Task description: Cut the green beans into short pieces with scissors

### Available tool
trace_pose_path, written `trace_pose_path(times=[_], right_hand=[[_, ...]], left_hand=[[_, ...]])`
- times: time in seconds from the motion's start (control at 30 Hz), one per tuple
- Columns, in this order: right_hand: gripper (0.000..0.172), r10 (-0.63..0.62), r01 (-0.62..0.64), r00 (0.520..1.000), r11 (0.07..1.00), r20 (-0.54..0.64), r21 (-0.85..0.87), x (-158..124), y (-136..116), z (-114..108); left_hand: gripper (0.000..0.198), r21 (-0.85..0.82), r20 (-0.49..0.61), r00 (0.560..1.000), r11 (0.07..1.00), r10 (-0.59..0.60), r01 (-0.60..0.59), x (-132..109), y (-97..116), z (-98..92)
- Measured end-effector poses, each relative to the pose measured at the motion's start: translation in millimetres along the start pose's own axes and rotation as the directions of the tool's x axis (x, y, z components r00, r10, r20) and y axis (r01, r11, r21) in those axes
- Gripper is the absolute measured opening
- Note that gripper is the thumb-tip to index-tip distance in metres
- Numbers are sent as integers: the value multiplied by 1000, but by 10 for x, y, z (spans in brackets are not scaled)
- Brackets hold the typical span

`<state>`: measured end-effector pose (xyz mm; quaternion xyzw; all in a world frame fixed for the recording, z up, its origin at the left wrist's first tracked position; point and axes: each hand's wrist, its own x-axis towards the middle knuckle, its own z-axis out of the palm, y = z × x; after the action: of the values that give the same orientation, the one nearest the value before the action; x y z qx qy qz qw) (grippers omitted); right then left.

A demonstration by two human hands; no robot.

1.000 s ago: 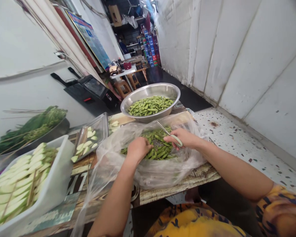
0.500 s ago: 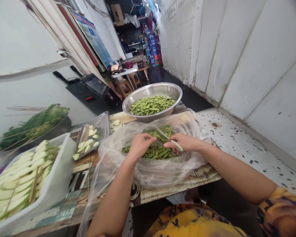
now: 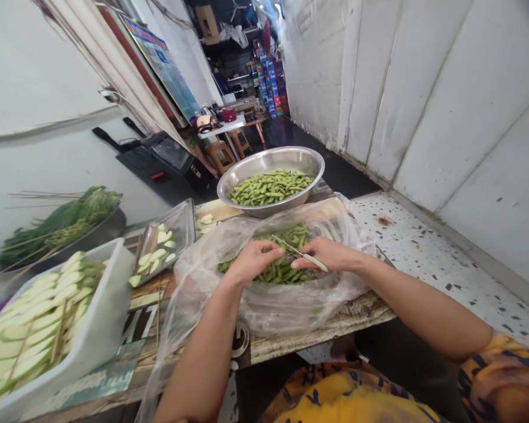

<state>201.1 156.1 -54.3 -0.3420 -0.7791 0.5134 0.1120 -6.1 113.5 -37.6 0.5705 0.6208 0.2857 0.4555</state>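
Observation:
My right hand grips a pair of scissors with a pale green handle, the thin blades pointing up and left. Close to the blades, my left hand has thumb and fingers pinched together; whatever is between them is too small or hidden to make out. Both hands are over a clear plastic bag spread open on the table. Green bean pods, which look like edamame, lie inside it, partly covered by the hands. Beyond the bag stands a steel basin holding many more pods.
To the left, a white tub holds sliced pale green vegetable on skewers. A metal tray with slices lies behind it, beside a bowl of leafy greens. The wooden table ends just before my body. A white wall runs along the right.
The scissors have turned to a flatter angle and shifted slightly left, nearer my left hand. My left fingertips have moved a little right towards the blades.

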Motion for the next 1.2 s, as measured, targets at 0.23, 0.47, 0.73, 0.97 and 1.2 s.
trace_pose_path(times=[0.23, 0.47, 0.73, 0.97, 1.2], right_hand=[[54, 9, -9, 1000, 999, 2, -45, -20, -30, 11], [53, 10, -10, 1000, 992, 2, 125, 10, -9, 22], [53, 56, -66, 998, 934, 39, 352, 15, -70, 70], [52, 27, -37, 999, 933, 33, 357, 15, -62, 85], [50, 74, -68, 997, 933, -4, 354, 44, -22, 94]], left_hand=[[39, -195, 134, 983, 969, -125, 150, 7, -7, 3], [35, -244, 202, 974, 957, -106, 154, 45, -44, -103], [17, -628, -40, 993, 775, -113, 63, 102, 19, 40], [24, -725, -63, 995, 689, -73, 5, 105, -5, 121], [29, -679, -28, 997, 733, -75, 36, 53, 59, 197]])
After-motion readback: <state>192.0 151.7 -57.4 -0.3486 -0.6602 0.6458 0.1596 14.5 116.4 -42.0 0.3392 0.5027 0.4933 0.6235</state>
